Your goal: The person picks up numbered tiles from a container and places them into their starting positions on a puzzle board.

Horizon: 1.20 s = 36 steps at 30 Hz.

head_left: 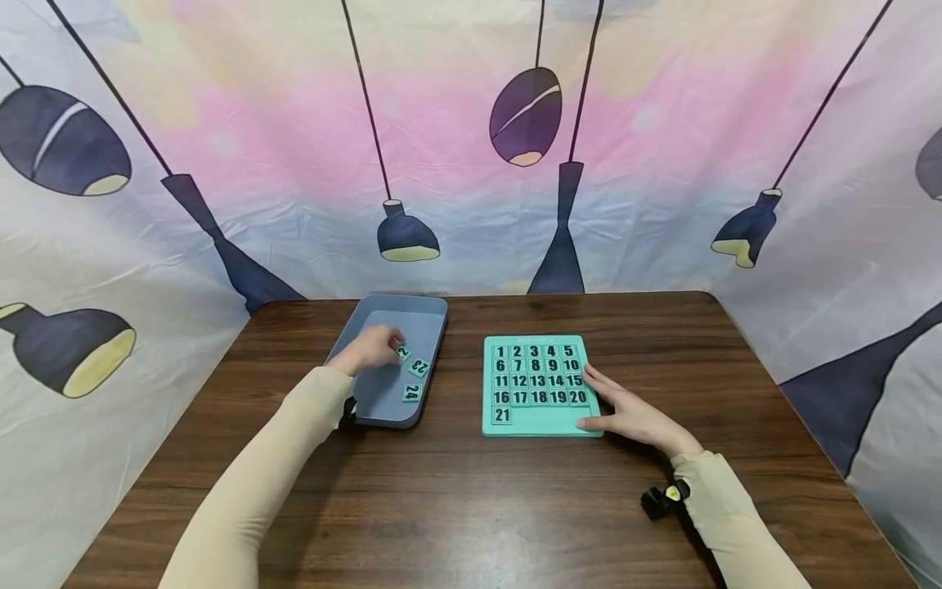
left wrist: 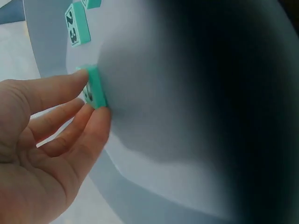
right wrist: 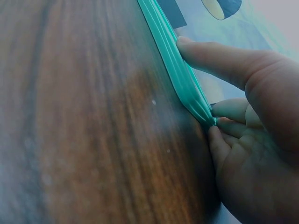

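My left hand (head_left: pixel 374 347) is over the blue-grey tray (head_left: pixel 383 409), pinching a small green number tile (left wrist: pixel 96 88) between thumb and fingertips. Its face is partly covered, with a 2 showing in the head view. Beside it in the tray lie the tile 23 (head_left: pixel 419 367) and the tile 24 (head_left: pixel 412 393). My right hand (head_left: pixel 634 415) holds the lower right corner of the green number board (head_left: pixel 548 417), its thumb on the bottom border and its fingers along the right edge. Tiles 1 to 21 sit in order on the board; the slots right of 21 are bare.
Tray and board both lie on a dark wooden table (head_left: pixel 471 507), the tray to the left of the board with a strip of wood between them. Behind the table's far edge hangs a cloth (head_left: pixel 471 147) printed with lamps.
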{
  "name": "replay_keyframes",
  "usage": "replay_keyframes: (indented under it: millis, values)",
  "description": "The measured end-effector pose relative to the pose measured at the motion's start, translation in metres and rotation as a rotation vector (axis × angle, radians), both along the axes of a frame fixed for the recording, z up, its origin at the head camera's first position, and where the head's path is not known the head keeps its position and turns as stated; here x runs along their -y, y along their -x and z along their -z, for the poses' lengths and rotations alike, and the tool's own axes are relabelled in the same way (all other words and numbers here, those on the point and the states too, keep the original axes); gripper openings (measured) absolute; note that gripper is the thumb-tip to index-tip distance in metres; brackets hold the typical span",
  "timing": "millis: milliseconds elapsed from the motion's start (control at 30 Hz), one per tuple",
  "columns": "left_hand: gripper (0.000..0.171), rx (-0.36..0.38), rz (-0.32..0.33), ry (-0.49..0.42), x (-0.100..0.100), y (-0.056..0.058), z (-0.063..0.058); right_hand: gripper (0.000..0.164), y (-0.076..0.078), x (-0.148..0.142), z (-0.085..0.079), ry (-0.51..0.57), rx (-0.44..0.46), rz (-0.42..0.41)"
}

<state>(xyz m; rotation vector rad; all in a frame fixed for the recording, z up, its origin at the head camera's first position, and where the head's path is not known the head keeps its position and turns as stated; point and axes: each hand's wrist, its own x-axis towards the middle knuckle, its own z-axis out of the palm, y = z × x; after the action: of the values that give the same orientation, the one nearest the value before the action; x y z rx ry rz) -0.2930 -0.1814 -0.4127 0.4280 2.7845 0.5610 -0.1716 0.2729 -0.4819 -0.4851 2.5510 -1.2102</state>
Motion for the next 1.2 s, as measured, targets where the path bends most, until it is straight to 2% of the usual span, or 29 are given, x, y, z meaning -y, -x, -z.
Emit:
replay_keyframes:
  millis: [167, 267, 467, 733, 1000, 1100, 1200]
  values:
    - [0.040, -0.037, -0.053, -0.065, 0.004, -0.001, 0.005, 0.101, 0.001, 0.000, 0.002, 0.002, -0.001, -0.006]
    - [0.042, -0.026, -0.069, -0.089, 0.005, -0.001, 0.005, 0.101, 0.000, -0.001, 0.002, 0.005, 0.002, -0.006]
    - [0.044, 0.013, -0.088, -0.073, 0.005, 0.000, 0.004, 0.101, 0.000, -0.002, 0.003, 0.002, -0.006, -0.003]
    - [0.029, -0.016, -0.042, -0.073, 0.002, 0.000, 0.005, 0.101, 0.001, -0.002, 0.003, 0.005, -0.009, -0.008]
    - [0.017, -0.085, -0.012, -0.154, 0.002, -0.004, 0.009, 0.100, 0.001, -0.002, 0.003, 0.005, 0.005, -0.008]
    - [0.014, -0.089, -0.020, -0.203, 0.007, -0.006, 0.005, 0.101, 0.001, -0.001, 0.003, 0.001, 0.008, -0.010]
    - [0.015, -0.093, -0.040, -0.254, 0.011, -0.007, -0.005, 0.102, 0.002, -0.001, 0.002, -0.001, 0.005, -0.009]
